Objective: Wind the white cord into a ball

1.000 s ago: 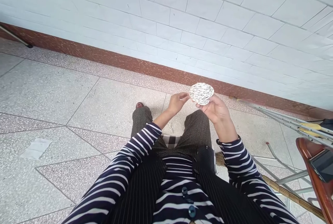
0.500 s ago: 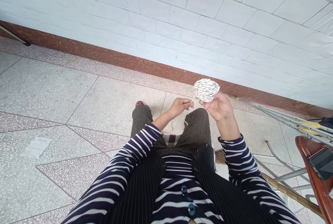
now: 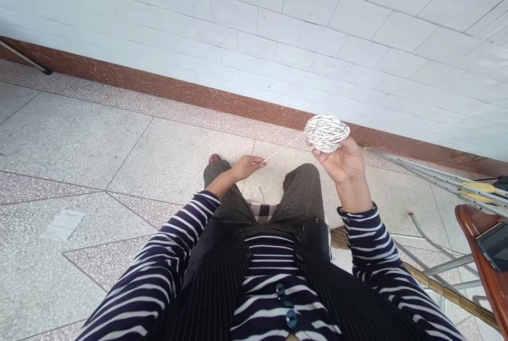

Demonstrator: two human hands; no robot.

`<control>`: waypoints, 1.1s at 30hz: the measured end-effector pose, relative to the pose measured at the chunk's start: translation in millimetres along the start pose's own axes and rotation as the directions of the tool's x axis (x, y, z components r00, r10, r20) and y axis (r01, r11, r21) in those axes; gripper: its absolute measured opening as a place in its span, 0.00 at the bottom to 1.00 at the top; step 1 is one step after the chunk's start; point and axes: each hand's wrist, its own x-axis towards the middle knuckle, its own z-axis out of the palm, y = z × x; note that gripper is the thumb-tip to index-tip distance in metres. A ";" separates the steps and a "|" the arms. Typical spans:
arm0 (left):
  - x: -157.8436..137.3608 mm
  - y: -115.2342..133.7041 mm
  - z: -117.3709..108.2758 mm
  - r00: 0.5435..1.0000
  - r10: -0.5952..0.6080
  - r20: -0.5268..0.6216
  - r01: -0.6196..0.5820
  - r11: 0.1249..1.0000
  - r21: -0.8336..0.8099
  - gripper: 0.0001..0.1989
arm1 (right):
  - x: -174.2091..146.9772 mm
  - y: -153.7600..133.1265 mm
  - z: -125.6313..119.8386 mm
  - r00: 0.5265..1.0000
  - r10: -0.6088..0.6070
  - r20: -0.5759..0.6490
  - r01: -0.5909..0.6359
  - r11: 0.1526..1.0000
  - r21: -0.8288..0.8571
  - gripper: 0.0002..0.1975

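Observation:
A white ball of cord (image 3: 327, 133) with thin dark flecks sits in my right hand (image 3: 346, 160), whose fingers wrap its lower side. From the ball a taut strand (image 3: 284, 146) slants down to the left. My left hand (image 3: 246, 167) pinches that strand between thumb and fingertips, above my left knee. Below the strand, a loose length of cord (image 3: 254, 193) hangs or lies between my knees; where it leads cannot be made out.
At the right stand crutches (image 3: 432, 173), a metal frame (image 3: 444, 267) and a brown seat (image 3: 468, 224) holding a phone (image 3: 496, 243). A broom (image 3: 444, 291) lies beneath my right arm. White paper (image 3: 65, 224) is on the floor. A tiled wall (image 3: 254, 39) rises ahead.
My left hand has moved left and slightly down, drawing a strand out from the ball. My right hand has shifted a little to the right with the ball.

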 end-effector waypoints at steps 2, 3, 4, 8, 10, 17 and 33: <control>2.8 -2.9 2.6 0.998 -0.056 -0.005 0.055 0.992 -0.117 0.10 | 0.2 -2.3 5.0 1.000 -0.012 0.014 0.012 1.000 -0.021 0.18; 4.1 -3.3 3.5 0.996 -0.090 0.008 0.090 0.979 -0.184 0.11 | 0.3 -3.8 6.8 0.999 -0.028 0.020 0.029 0.999 -0.031 0.18; 4.9 -3.1 4.2 0.992 -0.120 0.026 0.123 0.961 -0.246 0.12 | 0.3 -5.6 8.1 0.999 -0.049 0.024 0.049 0.998 -0.038 0.19; -3.4 2.7 5.1 0.992 -0.109 0.061 0.124 0.926 -0.357 0.18 | 2.1 -17.2 7.5 0.994 -0.110 0.017 0.110 0.993 -0.040 0.20; -14.4 6.4 6.0 0.998 -0.030 0.059 0.045 0.960 -0.277 0.19 | 3.8 -25.2 4.6 0.991 -0.131 0.008 0.131 0.991 -0.029 0.21; -35.0 -2.6 1.1 0.996 0.080 -0.032 -0.072 0.980 0.186 0.20 | 3.2 -36.5 0.7 0.983 -0.185 -0.010 0.184 0.981 -0.059 0.19; 21.2 113.0 25.7 0.917 0.330 -0.225 -0.333 0.943 0.025 0.15 | 9.2 12.9 33.0 0.996 0.081 0.047 -0.073 0.986 -0.149 0.17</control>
